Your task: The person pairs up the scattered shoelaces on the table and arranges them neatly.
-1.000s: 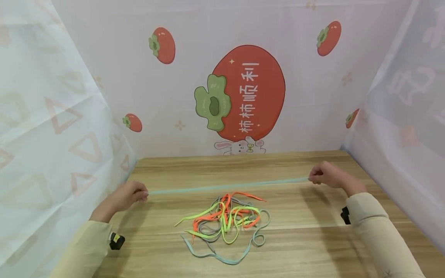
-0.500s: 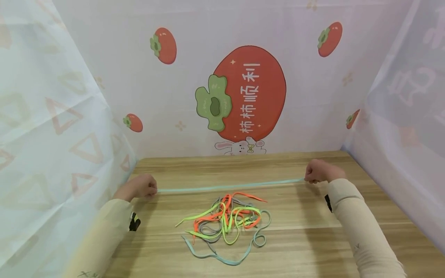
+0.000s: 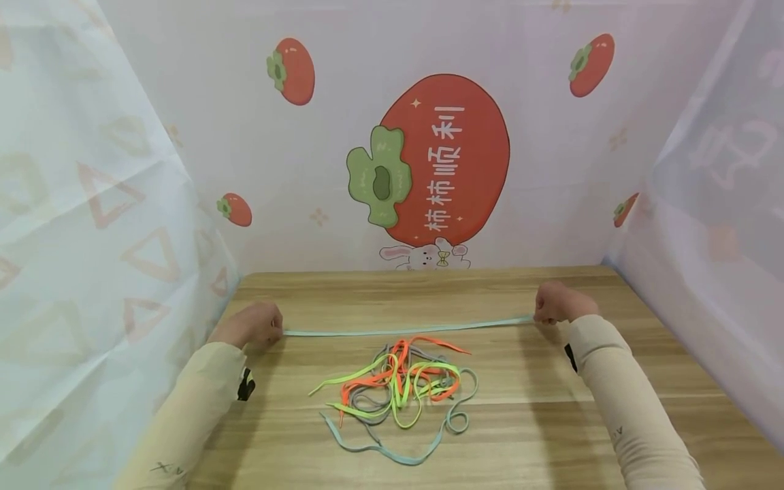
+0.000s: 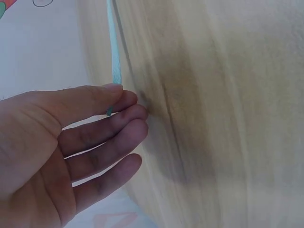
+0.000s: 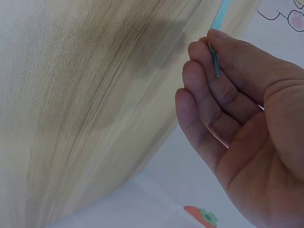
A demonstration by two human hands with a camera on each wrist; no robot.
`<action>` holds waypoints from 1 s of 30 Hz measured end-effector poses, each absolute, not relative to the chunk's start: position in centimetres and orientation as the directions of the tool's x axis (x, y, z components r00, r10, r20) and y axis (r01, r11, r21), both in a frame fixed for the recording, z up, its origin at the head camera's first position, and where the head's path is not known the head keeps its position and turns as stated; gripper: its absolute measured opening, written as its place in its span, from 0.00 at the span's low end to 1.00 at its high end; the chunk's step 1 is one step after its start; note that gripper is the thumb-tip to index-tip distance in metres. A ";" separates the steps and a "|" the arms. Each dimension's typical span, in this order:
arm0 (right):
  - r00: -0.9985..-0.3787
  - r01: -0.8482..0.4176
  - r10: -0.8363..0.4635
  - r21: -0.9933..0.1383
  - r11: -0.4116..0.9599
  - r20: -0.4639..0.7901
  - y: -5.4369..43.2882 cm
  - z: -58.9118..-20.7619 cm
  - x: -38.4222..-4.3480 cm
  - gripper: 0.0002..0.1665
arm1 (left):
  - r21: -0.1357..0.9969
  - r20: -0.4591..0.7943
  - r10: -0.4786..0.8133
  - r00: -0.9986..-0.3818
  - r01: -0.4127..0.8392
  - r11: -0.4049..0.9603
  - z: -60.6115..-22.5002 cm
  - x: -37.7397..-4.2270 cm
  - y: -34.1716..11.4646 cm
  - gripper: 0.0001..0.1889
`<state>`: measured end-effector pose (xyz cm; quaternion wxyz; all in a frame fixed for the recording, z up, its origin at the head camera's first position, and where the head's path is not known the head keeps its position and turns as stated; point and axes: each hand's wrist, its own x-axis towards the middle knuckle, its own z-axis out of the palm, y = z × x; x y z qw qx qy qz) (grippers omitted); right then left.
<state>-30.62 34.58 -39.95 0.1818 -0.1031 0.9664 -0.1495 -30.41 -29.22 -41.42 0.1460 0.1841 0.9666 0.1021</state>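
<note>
A light turquoise flat shoelace [image 3: 392, 331] stretches nearly straight between the two hands, across the back part of the table. My left hand [image 3: 254, 322] pinches one end between thumb and forefinger; in the left wrist view a short tip of the shoelace [image 4: 115, 61] pokes out below the thumb. The other end is pinched by my right hand [image 3: 559, 304], and the right wrist view shows its aglet [image 5: 217, 66] hanging past the thumb. In front of the taut lace lies a loose tangle of orange [image 3: 365, 381], yellow-green [image 3: 409, 422], grey and pale blue laces.
The wood-grain table [image 3: 490, 442] meets a white cloth backdrop [image 3: 275, 150] printed with persimmons at the back. White cloth walls [image 3: 79, 238] rise at the left and right sides. A pale blue lace [image 3: 407, 461] curves out at the front of the pile.
Both hands have moved inward, the left one farther, and the lace between them now sags slightly. The pile of laces has stayed in place.
</note>
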 end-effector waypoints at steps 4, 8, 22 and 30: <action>-0.914 -0.133 -0.240 -0.318 0.939 -0.328 34.6 -40.2 -30.5 0.17 | 0.218 -0.224 0.365 -0.904 0.319 0.922 -41.5 -30.3 -29.4 0.07; -0.918 -0.134 -0.237 -0.314 0.940 -0.318 34.7 -40.3 -30.2 0.22 | 0.209 -0.201 0.348 -0.916 0.307 0.928 -41.6 -29.9 -29.6 0.07; -0.911 -0.214 -0.290 -0.265 0.940 -0.293 35.5 -39.6 -28.6 0.27 | 0.160 -0.097 0.412 -0.906 0.395 0.905 -40.8 -26.1 -30.6 0.15; -0.864 -0.413 -0.457 -0.223 0.883 -0.211 31.8 -37.6 -26.1 0.05 | 0.212 0.022 0.581 -0.814 0.572 0.792 -39.4 -23.1 -28.0 0.20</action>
